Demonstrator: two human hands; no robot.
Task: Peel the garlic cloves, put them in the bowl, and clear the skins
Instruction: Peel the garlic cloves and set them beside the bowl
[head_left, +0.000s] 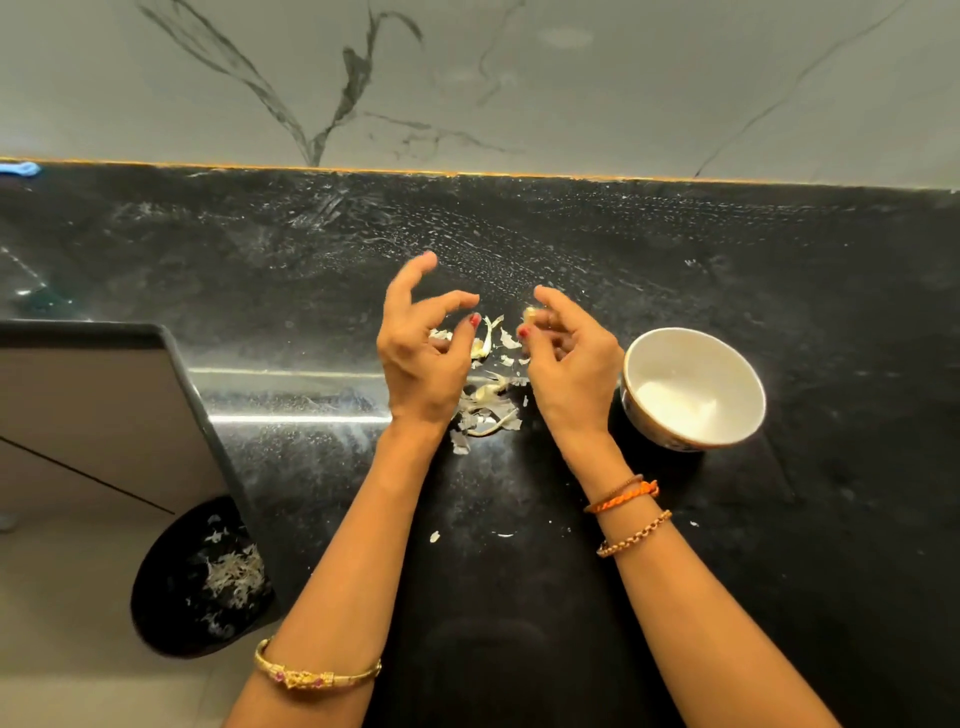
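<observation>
A garlic clove is pinched in the right hand above the skins; the left hand is held empty, fingers relaxed. If fumbled, the clove could be lost short of the bowl on the bench.

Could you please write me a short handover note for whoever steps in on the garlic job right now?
Left hand: open above the counter, fingers loosely curled, holding nothing.
Right hand: pinches a garlic clove at the fingertips, a little above the counter.
Bowl: upright on the black counter, just right of the right hand; something pale lies inside, too washed out to tell.
Skins: loose pile on the counter between the hands, a few flakes nearer the counter's front edge.
Bin: on the floor to the left, some skins already inside.
Left: drop the clove in the bowl, clear the skins.
</observation>
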